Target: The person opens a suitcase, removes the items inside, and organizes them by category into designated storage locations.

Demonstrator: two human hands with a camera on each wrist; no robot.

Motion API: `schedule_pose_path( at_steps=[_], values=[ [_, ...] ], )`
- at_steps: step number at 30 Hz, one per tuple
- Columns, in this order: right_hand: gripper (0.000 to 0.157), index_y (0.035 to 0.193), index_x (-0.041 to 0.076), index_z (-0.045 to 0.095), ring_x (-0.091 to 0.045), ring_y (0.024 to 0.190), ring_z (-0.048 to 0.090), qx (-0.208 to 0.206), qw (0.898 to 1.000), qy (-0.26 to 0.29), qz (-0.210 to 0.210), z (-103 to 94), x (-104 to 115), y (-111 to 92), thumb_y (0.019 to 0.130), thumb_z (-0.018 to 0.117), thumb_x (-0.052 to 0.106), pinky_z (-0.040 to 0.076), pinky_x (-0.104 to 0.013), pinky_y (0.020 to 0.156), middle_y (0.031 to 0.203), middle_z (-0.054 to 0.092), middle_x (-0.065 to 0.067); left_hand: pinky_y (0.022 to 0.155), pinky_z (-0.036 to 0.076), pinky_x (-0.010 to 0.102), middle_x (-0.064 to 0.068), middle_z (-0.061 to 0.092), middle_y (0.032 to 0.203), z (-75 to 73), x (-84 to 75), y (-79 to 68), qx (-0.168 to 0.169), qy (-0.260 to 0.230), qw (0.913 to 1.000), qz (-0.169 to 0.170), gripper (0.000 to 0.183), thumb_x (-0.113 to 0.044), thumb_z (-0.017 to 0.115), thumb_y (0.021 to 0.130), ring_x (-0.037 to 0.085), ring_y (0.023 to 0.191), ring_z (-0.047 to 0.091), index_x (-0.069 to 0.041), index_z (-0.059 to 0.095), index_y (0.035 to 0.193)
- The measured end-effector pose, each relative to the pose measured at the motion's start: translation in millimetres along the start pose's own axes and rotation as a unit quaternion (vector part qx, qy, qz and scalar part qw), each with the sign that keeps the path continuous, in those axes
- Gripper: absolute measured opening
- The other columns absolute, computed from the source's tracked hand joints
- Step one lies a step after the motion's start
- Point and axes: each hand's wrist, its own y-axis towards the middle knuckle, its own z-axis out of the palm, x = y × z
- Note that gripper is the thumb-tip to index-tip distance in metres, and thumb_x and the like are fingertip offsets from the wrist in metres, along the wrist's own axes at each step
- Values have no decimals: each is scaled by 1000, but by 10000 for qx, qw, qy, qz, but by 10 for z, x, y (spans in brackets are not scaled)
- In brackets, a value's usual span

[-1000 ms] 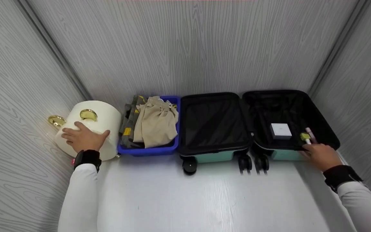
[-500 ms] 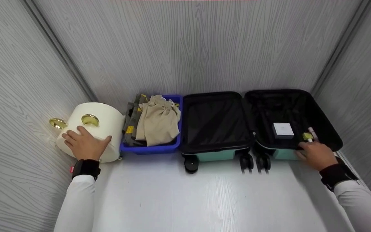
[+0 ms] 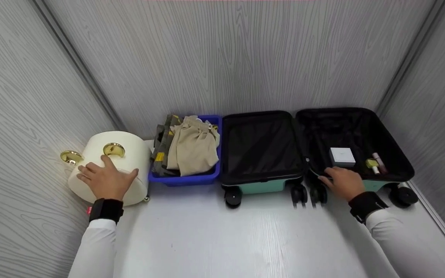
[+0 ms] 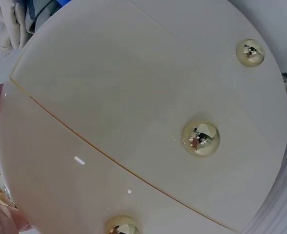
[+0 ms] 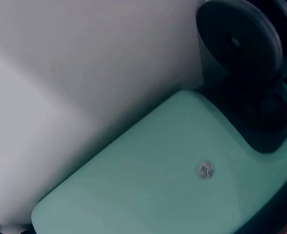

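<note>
In the head view, the left hand (image 3: 108, 183) rests with fingers spread on the white bin (image 3: 131, 156) at the left of the frame, grasping nothing. The bin lies on its side; one gold loop (image 3: 114, 146) stands just above the fingertips and another sticks out toward the left wall. The left wrist view is filled by the bin's round end, with gold knobs (image 4: 200, 138) and a thin gold line across it.

The right hand (image 3: 346, 183), right of centre, is at the near rim of the open suitcase (image 3: 261, 146); whether it grips the rim or only touches it, I cannot tell. The right wrist view shows the suitcase's green shell, with a black wheel (image 5: 238, 44) at upper right.

The suitcase lies open in two halves, from the centre to the right of the frame. In its right half sit a white box (image 3: 342, 155), a small yellow-and-white item (image 3: 372, 165) and, beside that, a pink tube (image 3: 379, 159).

Between bin and suitcase stands a blue crate (image 3: 187, 180), with beige cloth (image 3: 193, 150) and grey clothes (image 3: 163, 150) in it.
</note>
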Motion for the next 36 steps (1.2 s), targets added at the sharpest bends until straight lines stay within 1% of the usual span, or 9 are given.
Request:
schedule_pose_path(
  at_steps=[5,8,15,19,21,24,27,30,36],
  values=[
    [22,101,2,75,-39,63,65,-272,9996,-2,-33,41,19,26,99,80,23,54,-56,56,79,72,-19,119,26,83,54,49,122,-9,84,-42,-487,-52,9982,354,104,-58,94,73,71,125,44,12,55,140],
    [22,95,3,73,-39,60,63,-282,9996,53,-45,19,7,32,98,81,23,52,-56,54,73,69,-18,117,26,85,52,49,120,-52,146,-53,-509,-198,9976,432,103,-60,95,69,69,119,45,7,59,139],
    [22,92,5,71,-38,57,62,-229,9997,33,-16,14,-21,-14,98,82,24,51,-56,52,70,66,-15,122,12,87,57,39,143,-180,299,-50,101,-778,9963,349,100,-59,95,72,67,142,36,-7,61,151],
    [23,90,6,70,-34,55,60,-270,9995,4,-143,61,-37,-23,98,82,23,49,-53,51,67,63,-13,120,3,90,59,29,153,-243,406,-39,558,-698,9955,305,102,-60,92,76,75,149,22,-13,54,159],
    [24,88,6,69,-32,53,57,-298,9993,-22,-208,86,-48,-24,97,83,23,47,-51,49,65,61,-11,117,2,92,57,31,152,-251,458,-34,617,-622,9954,384,100,-58,92,77,78,146,23,-16,53,160],
    [25,86,8,67,-27,51,53,-313,9993,-38,-208,100,-58,-26,95,84,23,43,-47,47,62,57,-8,115,12,91,54,41,141,-229,533,-42,407,-563,9952,690,94,-48,94,76,78,130,35,-18,56,157],
    [26,85,8,66,-27,51,53,-332,9993,-24,-172,85,-51,-22,95,84,23,43,-47,47,62,57,-8,105,28,80,50,49,121,-213,598,-75,80,-441,9930,1089,89,-39,94,77,68,110,45,-14,58,154],
    [25,86,8,67,-30,52,55,-368,9992,3,-170,65,-36,-12,95,84,22,44,-50,48,63,59,-10,92,31,71,48,52,109,-245,639,-141,-162,-316,9899,1369,84,-33,93,79,60,103,46,-9,59,152],
    [25,85,8,66,-28,51,53,-340,9991,-24,-233,64,-32,-21,94,85,21,42,-47,47,63,57,-9,89,35,70,48,52,113,-355,570,-407,-434,-299,9904,1281,68,-31,87,90,58,103,47,-7,63,149]
  ],
)
